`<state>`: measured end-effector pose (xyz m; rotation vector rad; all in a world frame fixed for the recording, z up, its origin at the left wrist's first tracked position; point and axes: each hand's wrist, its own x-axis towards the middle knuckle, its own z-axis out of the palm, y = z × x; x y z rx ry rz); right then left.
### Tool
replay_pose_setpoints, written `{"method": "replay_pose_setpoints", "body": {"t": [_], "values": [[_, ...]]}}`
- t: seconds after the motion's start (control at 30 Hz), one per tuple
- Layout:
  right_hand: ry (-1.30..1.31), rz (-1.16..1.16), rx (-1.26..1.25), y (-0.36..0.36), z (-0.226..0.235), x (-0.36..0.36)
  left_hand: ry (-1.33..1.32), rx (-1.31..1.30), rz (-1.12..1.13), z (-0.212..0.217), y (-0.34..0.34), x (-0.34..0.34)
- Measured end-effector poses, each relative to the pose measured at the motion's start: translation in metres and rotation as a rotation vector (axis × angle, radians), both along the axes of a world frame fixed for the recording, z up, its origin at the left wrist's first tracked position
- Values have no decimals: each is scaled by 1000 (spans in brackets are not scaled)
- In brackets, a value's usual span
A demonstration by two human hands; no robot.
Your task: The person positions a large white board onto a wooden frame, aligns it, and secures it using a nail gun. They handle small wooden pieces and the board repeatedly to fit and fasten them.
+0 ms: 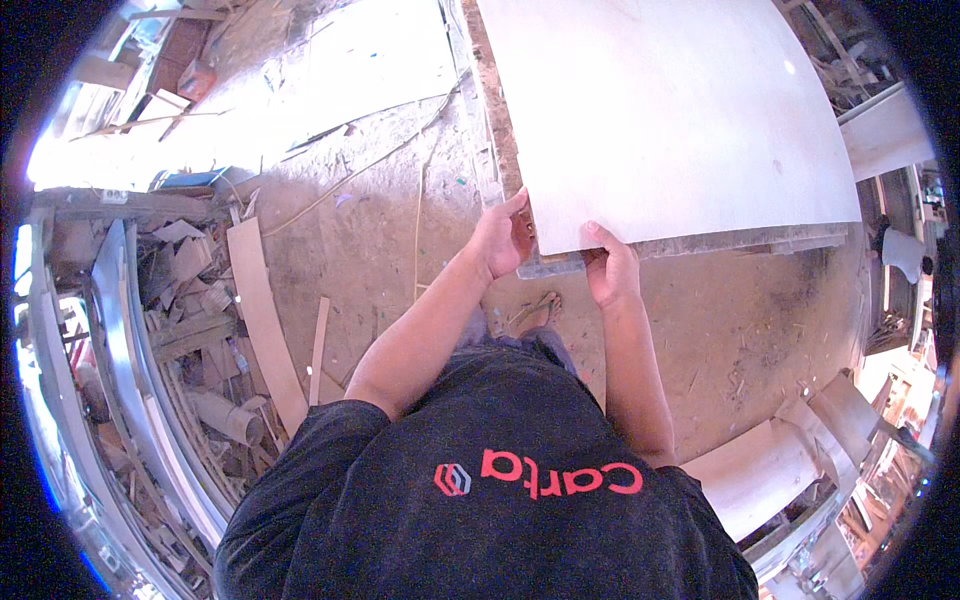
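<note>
A large pale wooden sheet [680, 120], likely plywood, lies flat on a stack or bench whose rough brown edge [497, 120] shows along its left side. My left hand [505, 240] grips the sheet at its near left corner, thumb on the edge and fingers curled below. Just right of that corner, my right hand [610, 265] pinches the near edge, its thumb on top and its fingers underneath. The fingertips of both hands are hidden under the sheet.
Wood offcuts [190, 260] are piled in a frame at the left. Long narrow boards [262, 310] lie on the floor beside it. A thin cable [420, 200] crosses the dusty floor. Pale panels [755, 475] lie at the lower right, near more scrap wood.
</note>
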<state>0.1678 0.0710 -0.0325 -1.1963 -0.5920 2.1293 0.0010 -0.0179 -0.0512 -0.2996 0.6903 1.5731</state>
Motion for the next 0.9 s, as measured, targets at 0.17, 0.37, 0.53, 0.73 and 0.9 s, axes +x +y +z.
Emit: {"method": "replay_pose_setpoints", "body": {"t": [0.17, 0.37, 0.53, 0.73, 0.9], "values": [[-3, -14, -12, -1, 4, -1, 147, -5, -88, -5, 4, -7], [20, -64, -25, 7, -9, -8, 169, 47, -82, 10, 15, -11], [12, -48, -25, 4, 1, -12, 145, -22, -25, -8, 15, -11], [-14, -55, -29, 6, 0, -10, 245, -85, -141, 0, 20, -17], [33, -52, -29, 3, 0, -10, 262, -115, -169, -5, 21, -20]]}}
